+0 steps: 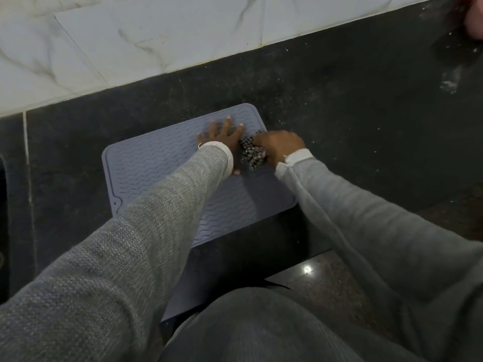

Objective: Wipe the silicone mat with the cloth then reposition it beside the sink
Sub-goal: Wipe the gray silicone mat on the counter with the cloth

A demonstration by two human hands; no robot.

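The left sleeve [162, 212] hides the silicone mat's [146, 165] near edge. Cloth [252, 152] largely concealed under the right hand [278, 146]. Red object [474, 22] at the counter's [339, 100] far right corner is cropped and blurred.

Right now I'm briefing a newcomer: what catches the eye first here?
The grey mat on the dark counter, its near edge hanging over the front. The left hand presses flat on it, while the right hand grips a checked cloth at its far right corner.
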